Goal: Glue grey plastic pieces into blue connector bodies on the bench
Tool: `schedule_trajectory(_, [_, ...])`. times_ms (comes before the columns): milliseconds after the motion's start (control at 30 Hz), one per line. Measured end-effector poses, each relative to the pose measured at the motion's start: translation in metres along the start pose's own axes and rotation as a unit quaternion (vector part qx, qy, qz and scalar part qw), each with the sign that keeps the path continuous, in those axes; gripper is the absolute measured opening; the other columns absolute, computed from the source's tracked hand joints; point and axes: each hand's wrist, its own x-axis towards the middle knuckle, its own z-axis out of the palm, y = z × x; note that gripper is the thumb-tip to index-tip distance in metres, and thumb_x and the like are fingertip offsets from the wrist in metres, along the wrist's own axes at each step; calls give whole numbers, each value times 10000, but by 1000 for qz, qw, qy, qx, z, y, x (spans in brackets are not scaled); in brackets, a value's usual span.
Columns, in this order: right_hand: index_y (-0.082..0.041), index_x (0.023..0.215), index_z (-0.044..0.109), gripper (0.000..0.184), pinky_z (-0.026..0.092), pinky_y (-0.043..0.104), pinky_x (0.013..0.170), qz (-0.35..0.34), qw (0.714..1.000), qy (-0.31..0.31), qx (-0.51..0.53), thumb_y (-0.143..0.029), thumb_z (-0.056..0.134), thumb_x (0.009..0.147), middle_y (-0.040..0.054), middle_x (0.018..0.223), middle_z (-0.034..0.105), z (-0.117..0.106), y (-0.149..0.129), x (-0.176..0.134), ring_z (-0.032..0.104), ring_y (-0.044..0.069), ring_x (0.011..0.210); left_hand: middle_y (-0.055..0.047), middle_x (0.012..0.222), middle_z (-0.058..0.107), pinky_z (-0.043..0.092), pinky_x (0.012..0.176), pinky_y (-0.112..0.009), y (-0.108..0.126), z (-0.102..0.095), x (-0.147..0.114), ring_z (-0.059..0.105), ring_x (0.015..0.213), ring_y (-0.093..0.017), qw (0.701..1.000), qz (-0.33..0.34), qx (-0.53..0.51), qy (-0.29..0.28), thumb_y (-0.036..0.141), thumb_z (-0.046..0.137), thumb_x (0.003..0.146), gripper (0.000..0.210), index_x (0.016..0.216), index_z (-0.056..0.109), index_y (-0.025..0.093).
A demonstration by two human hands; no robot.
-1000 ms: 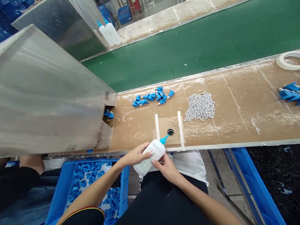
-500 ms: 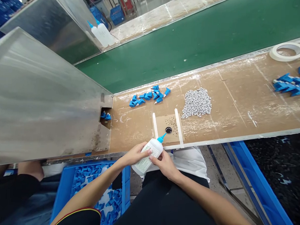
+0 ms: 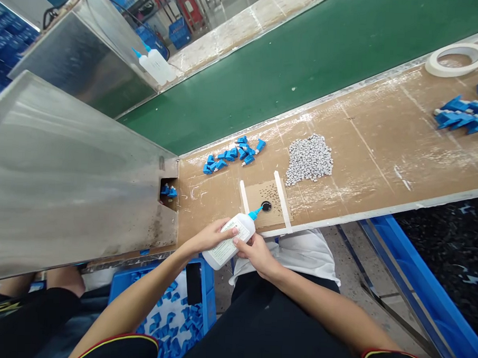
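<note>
A white squeeze bottle [image 3: 230, 242] with a blue pointed nozzle [image 3: 255, 213] is held tilted between both my hands at the bench's front edge. My left hand [image 3: 215, 235] grips its left side, thumb across the label. My right hand [image 3: 257, 253] closes on its lower right side. The nozzle tip is at the left rim of a small round black piece [image 3: 266, 206], which lies on a cardboard patch [image 3: 258, 193] between two white tape strips. Dark specks dot the patch near the black piece.
Blue plastic parts [image 3: 234, 153] and a pile of small grey-white pieces [image 3: 309, 158] lie behind the patch. A tape roll [image 3: 457, 59] sits far right. A metal box [image 3: 76, 182] stands left. Blue crates [image 3: 208, 288] are below the bench. Another person's leg [image 3: 64, 282] shows at lower left.
The bottle has tipped lower, and its nozzle tip has come to the black piece's rim. Both hands moved slightly left with it. The whole view has shifted and turned a little.
</note>
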Motion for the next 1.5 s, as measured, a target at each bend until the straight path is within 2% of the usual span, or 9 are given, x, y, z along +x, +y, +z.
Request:
schedule_trajectory(200, [-179, 1049, 697, 611, 600, 400, 850, 3, 1000, -14, 26, -586, 913, 649, 79, 990, 772, 3, -6, -1, 741, 263, 955, -73, 906, 713, 468, 608, -273, 10, -4, 2, 625, 757, -212, 999, -9, 34, -6, 704, 540, 861, 607, 1087, 649, 151])
schedule_trajectory(433, [-200, 1076, 691, 746, 586, 455, 945, 19, 995, -23, 94, -657, 943, 544, 84, 1052, 781, 13, -11, 1, 741, 283, 1045, -78, 882, 722, 470, 643, -282, 31, -19, 3, 632, 774, -222, 992, -18, 120, -29, 688, 527, 863, 571, 1002, 666, 152])
schedule_trajectory(567, [-185, 1069, 687, 730, 590, 460, 960, 2, 991, -44, 125, -647, 944, 566, 91, 1049, 784, 16, -12, 5, 746, 276, 1035, -59, 841, 735, 447, 623, -272, 48, -27, 4, 631, 730, -209, 984, -28, 171, -37, 676, 521, 879, 555, 1012, 693, 165])
schedule_trajectory(800, [-206, 1121, 679, 691, 604, 456, 965, -14, 982, -58, 179, -616, 928, 623, 76, 1050, 785, 23, -19, 5, 758, 266, 1018, -97, 904, 773, 457, 640, -292, 83, -36, 11, 683, 783, -253, 958, -72, 275, -47, 721, 520, 832, 603, 954, 719, 165])
schedule_trajectory(933, [-217, 1185, 658, 711, 609, 457, 969, -21, 974, -70, 214, -589, 927, 642, 72, 1074, 787, 29, -24, 5, 757, 265, 1029, -105, 880, 778, 449, 634, -302, 105, -40, 13, 669, 741, -247, 935, -100, 335, -63, 715, 517, 842, 582, 892, 726, 175])
schedule_trajectory(1067, [-234, 1217, 641, 740, 618, 451, 970, -27, 964, -75, 255, -576, 940, 633, 58, 1066, 792, 34, -29, 6, 756, 262, 1032, -131, 870, 773, 444, 634, -312, 129, -39, 19, 659, 731, -255, 900, -144, 404, -76, 724, 495, 853, 615, 897, 737, 160])
schedule_trajectory(1233, [-243, 1225, 627, 608, 635, 449, 951, -16, 951, -72, 301, -467, 906, 733, 53, 1100, 790, 35, -36, 5, 751, 259, 1062, -157, 908, 776, 460, 664, -326, 158, -34, 32, 674, 738, -261, 862, -180, 462, -103, 681, 492, 880, 608, 952, 764, 143])
schedule_trajectory(1500, [-252, 1235, 620, 565, 645, 437, 954, -10, 933, -74, 353, -427, 888, 769, 43, 1133, 788, 36, -46, 7, 751, 251, 1071, -149, 806, 767, 483, 683, -348, 180, -35, 48, 677, 717, -274, 819, -190, 526, -130, 713, 535, 849, 633, 1007, 787, 155])
